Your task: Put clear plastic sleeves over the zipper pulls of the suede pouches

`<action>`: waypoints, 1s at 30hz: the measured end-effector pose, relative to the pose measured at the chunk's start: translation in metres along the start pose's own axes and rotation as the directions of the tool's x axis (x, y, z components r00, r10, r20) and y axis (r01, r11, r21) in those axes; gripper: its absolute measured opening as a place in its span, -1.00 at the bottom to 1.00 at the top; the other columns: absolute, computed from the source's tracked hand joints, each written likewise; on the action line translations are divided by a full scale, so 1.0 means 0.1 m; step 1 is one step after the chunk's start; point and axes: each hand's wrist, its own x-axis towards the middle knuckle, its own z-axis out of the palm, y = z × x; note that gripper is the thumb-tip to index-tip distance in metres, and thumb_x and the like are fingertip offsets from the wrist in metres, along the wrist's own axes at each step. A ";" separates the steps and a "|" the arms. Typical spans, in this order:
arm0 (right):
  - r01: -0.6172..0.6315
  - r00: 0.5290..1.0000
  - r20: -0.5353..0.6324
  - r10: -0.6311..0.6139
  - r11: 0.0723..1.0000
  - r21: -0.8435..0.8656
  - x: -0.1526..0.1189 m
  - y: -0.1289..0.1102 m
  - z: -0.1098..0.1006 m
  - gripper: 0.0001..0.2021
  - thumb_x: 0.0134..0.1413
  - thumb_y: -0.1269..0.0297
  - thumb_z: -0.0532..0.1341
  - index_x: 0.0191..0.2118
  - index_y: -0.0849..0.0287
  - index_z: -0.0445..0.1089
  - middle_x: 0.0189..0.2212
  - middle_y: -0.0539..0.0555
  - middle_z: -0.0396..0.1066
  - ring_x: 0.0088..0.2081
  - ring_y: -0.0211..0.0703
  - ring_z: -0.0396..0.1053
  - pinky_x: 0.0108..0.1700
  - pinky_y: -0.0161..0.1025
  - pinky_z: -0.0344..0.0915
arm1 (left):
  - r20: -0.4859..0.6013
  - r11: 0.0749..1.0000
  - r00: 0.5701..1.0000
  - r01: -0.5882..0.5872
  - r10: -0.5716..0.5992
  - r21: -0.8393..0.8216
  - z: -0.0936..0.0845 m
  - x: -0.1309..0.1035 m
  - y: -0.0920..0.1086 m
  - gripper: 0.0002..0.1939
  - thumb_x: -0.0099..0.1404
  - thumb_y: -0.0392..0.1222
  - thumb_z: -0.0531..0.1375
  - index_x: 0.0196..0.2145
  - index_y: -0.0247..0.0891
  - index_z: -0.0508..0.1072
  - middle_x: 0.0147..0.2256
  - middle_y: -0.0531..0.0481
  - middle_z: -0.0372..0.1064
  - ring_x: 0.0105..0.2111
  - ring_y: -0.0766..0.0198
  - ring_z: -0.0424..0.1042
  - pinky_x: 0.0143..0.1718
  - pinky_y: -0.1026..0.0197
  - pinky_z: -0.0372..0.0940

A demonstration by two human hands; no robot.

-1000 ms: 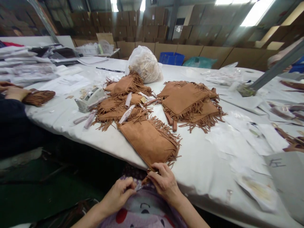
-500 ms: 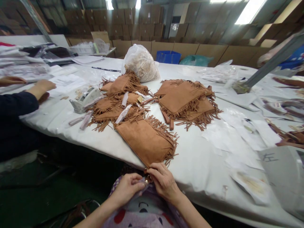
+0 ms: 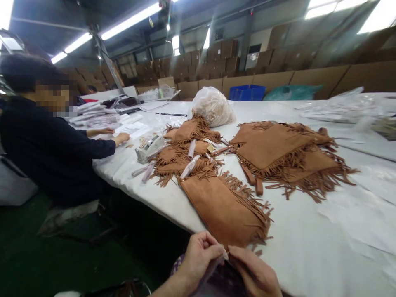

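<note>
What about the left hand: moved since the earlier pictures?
Yes: the left hand has moved up toward the table edge; the gap between them has closed in this view.

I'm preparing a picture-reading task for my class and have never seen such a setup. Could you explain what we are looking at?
There is no machine here: a person works with two bare hands. The camera is worn on their head, looking forward and down.

On the white table lie brown fringed bags: a left group, a right pile, and the nearest bag at the table's edge. A grey tape dispenser and a stuffed plastic bag stand there too.

The left hand pinches a small pale piece by the nearest bag's close corner. The right hand is beside it; what it grips is unclear.

At the left, a co-worker in dark clothes sits at the same table.
</note>
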 end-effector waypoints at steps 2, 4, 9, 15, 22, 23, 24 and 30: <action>-0.049 0.999 0.021 0.048 0.998 0.049 0.00 -0.06 0.01 -0.82 0.15 0.40 0.16 -0.14 0.05 0.41 -0.34 0.03 0.52 -0.34 -0.19 0.50 -0.29 -0.35 0.45 | 0.088 0.959 0.993 -0.100 0.079 0.267 -0.10 -0.02 0.11 -0.88 -0.02 -0.23 0.26 -0.56 -0.30 0.37 -0.61 0.03 0.38 -0.60 0.34 0.27 -0.52 0.30 0.12; -0.120 0.993 0.017 0.120 0.990 0.077 0.00 -0.11 0.02 -0.87 0.15 0.37 0.17 -0.20 0.08 0.42 -0.37 0.02 0.51 -0.36 -0.20 0.49 -0.30 -0.34 0.44 | 0.194 0.848 0.978 -0.166 0.076 0.503 -0.22 -0.04 0.13 -0.91 -0.02 -0.28 0.24 -0.59 -0.30 0.38 -0.60 0.07 0.36 -0.55 0.34 0.28 -0.48 0.31 0.12; -0.237 0.971 0.001 0.238 0.968 0.089 -0.01 -0.11 0.05 -0.90 0.13 0.33 0.19 -0.27 0.11 0.45 -0.43 0.02 0.51 -0.41 -0.21 0.48 -0.35 -0.34 0.41 | 0.225 0.864 0.972 -0.053 -0.071 0.500 -0.26 -0.06 -0.09 -0.87 0.03 -0.22 0.22 -0.56 -0.28 0.32 -0.62 0.11 0.32 -0.60 0.36 0.26 -0.56 0.34 0.09; -0.302 0.953 0.014 0.304 0.941 0.151 -0.05 -0.09 0.00 -0.86 0.17 0.32 0.15 -0.21 0.11 0.45 -0.37 0.06 0.53 -0.36 -0.18 0.50 -0.28 -0.31 0.43 | 0.158 0.967 0.985 0.027 -0.069 0.254 0.01 0.04 -0.16 -0.76 0.04 -0.11 0.25 -0.54 -0.25 0.25 -0.73 0.18 0.20 -0.74 0.43 0.13 -0.68 0.38 -0.03; -0.280 0.959 -0.034 0.282 0.958 0.057 -0.07 -0.15 -0.02 -0.75 0.20 0.37 0.07 -0.04 0.09 0.38 -0.27 0.11 0.49 -0.23 -0.11 0.46 -0.17 -0.20 0.42 | 0.106 0.971 0.993 0.026 -0.053 0.239 -0.04 0.08 -0.14 -0.68 0.00 -0.04 0.30 -0.53 -0.26 0.26 -0.70 0.15 0.25 -0.73 0.45 0.15 -0.68 0.39 -0.01; -0.260 0.965 -0.031 0.261 0.965 0.039 -0.07 -0.16 0.00 -0.74 0.20 0.38 0.07 -0.04 0.09 0.37 -0.29 0.10 0.49 -0.25 -0.12 0.46 -0.17 -0.20 0.41 | 0.099 0.973 0.994 0.027 -0.051 0.231 -0.04 0.08 -0.16 -0.67 -0.01 -0.03 0.31 -0.53 -0.26 0.26 -0.70 0.16 0.25 -0.73 0.45 0.14 -0.68 0.39 -0.01; -0.253 0.966 -0.041 0.254 0.967 0.027 -0.08 -0.17 0.01 -0.73 0.20 0.40 0.06 -0.02 0.09 0.35 -0.29 0.09 0.49 -0.25 -0.12 0.46 -0.17 -0.20 0.41 | 0.089 0.974 0.995 0.033 -0.054 0.224 -0.04 0.08 -0.17 -0.66 -0.01 -0.01 0.31 -0.53 -0.26 0.25 -0.71 0.16 0.24 -0.74 0.45 0.14 -0.69 0.39 -0.02; -0.279 0.953 -0.135 0.273 0.960 -0.030 -0.16 -0.15 0.07 -0.67 0.14 0.42 0.15 0.04 0.10 0.28 -0.23 0.11 0.48 -0.22 -0.12 0.47 -0.14 -0.20 0.42 | 0.047 0.979 0.995 0.080 -0.091 0.190 0.04 0.07 -0.18 -0.67 -0.02 -0.03 0.30 -0.53 -0.25 0.24 -0.72 0.14 0.25 -0.75 0.43 0.16 -0.70 0.39 0.01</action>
